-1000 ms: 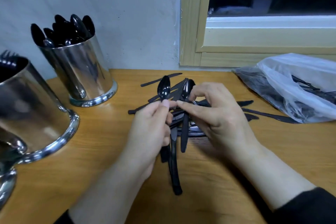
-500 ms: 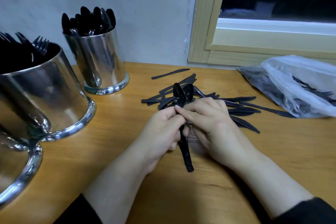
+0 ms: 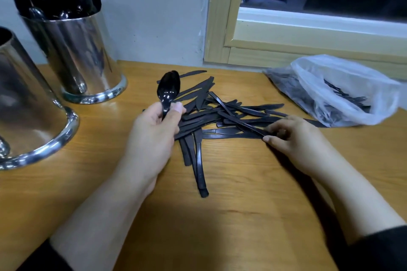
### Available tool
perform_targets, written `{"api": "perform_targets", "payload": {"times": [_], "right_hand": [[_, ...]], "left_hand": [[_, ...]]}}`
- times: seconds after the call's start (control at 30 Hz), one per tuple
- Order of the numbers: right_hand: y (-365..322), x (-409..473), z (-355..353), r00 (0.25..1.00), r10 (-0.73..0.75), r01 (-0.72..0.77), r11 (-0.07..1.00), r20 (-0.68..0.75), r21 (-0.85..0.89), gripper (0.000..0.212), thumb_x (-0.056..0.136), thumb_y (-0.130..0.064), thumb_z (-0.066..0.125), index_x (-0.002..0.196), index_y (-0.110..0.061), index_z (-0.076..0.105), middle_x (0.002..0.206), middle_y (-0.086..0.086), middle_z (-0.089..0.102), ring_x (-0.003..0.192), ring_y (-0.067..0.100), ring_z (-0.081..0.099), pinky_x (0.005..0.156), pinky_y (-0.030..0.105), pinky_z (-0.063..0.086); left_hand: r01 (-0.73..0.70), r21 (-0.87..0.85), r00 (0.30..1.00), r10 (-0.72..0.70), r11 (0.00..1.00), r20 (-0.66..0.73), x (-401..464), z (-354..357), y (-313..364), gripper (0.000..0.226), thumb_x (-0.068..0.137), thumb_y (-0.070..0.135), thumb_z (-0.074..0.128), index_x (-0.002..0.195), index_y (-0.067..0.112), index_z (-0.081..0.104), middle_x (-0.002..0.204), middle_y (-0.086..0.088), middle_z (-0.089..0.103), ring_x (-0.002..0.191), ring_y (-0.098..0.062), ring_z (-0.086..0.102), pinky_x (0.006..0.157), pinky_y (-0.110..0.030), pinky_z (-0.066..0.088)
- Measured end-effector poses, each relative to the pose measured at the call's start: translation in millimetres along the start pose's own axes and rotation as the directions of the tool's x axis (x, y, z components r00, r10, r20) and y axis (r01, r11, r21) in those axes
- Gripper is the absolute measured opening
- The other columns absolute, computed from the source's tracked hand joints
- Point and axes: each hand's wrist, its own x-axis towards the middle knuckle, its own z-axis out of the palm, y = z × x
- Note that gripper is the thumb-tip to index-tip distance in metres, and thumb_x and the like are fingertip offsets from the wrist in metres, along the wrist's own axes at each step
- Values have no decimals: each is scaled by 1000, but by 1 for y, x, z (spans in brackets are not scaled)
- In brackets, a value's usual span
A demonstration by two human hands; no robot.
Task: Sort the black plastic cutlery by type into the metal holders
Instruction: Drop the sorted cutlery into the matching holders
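From the head view, we see the left hand (image 3: 154,132) raised over the wooden counter (image 3: 231,215), its fingers (image 3: 177,108) and thumb curled round the handles of some black spoons (image 3: 168,89); the bowls stand upright above the fist, and we cannot tell how many spoons are stacked there. More dark handles stick out below that hand toward us. The right hand (image 3: 295,138) rests low on the counter at the right edge of a loose pile of knives (image 3: 220,114), its fingers bent and pinching the end of a knife (image 3: 242,124) that lies slanted across the pile. The pile sits in the middle of the counter, between the two hands and back toward the wall. At the back left stands a metal holder (image 3: 88,59) full of spoons with their bowls up, close to the wall. A second, larger metal holder (image 3: 28,116) is nearer to us at the far left edge, partly cut off, and we cannot make out what it holds. At the right, below the window frame (image 3: 222,17), lies a clear plastic bag (image 3: 330,86) with black forks (image 3: 352,99) showing through its open mouth, just beside the far end of the knives.
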Motion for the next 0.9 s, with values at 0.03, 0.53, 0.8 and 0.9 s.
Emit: {"api": "perform_targets", "payload": {"times": [0.03, 0.53, 0.8, 0.9], "right_hand": [[0, 1, 0, 1000, 2, -2, 1000, 2, 11, 12, 86, -37, 76, 94, -32, 69, 94, -10, 58, 90, 13, 57, 87, 39, 48], [-36, -11, 2, 948, -292, 311, 774, -125, 551, 7, 88, -22, 74, 92, -28, 72, 92, -12, 70, 88, 9, 63, 80, 17, 45], [36, 25, -11, 994, -12, 26, 992, -108, 126, 25, 98, -26, 62, 121, -21, 70, 114, -3, 59, 100, 11, 57, 84, 14, 38], [38, 26, -4, 1000, -17, 17, 1000, 24, 9, 31, 95, -36, 65, 125, -27, 68, 113, -7, 52, 110, 20, 56, 99, 42, 45]], "left_hand": [[16, -14, 1000, -15, 1000, 4, -1, 0, 1, 25, 104, 38, 55, 101, 19, 70, 65, 2, 45, 55, -18, 36, 52, -29, 29], [-371, 542, 924, 240, 754, 299, -6, 17, 4, 42, 100, 46, 44, 100, 17, 75, 91, 0, 72, 89, -6, 58, 78, -20, 48], [-129, 466, 991, 97, 875, 93, 3, 13, -2, 20, 102, 39, 56, 86, 35, 68, 47, 9, 44, 43, -6, 41, 44, -19, 32], [-128, 444, 991, 95, 887, 96, 1, 16, -2, 20, 102, 38, 54, 87, 33, 67, 44, 14, 44, 43, -5, 42, 44, -16, 34]]}}
